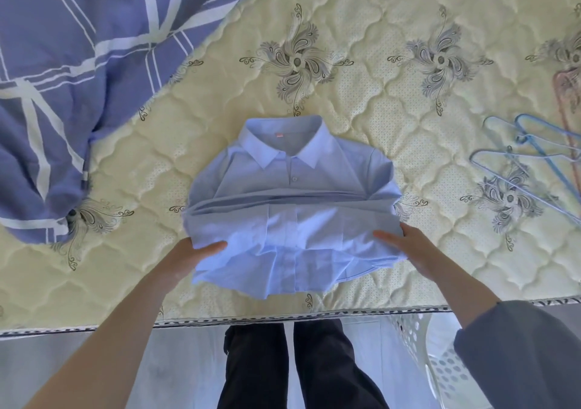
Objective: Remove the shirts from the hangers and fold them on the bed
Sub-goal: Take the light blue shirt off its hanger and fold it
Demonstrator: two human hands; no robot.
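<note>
A light blue shirt (292,195) with a white collar lies folded on the cream quilted mattress (393,31), collar pointing away from me. Its lower half is doubled up over the chest and lifted a little off the bed. My left hand (191,254) grips the folded edge at the left side, thumb on top of the cloth. My right hand (405,248) grips the right side the same way, thumb across the fabric and fingers underneath. Several empty blue wire hangers (534,157) lie on the mattress to the right.
A purple-blue quilt with white stripes (72,72) is bunched over the mattress's left and far-left part. A pink hanger (566,94) lies at the right edge. The mattress's front edge runs just below the shirt; a white perforated basket (440,371) stands on the floor at lower right.
</note>
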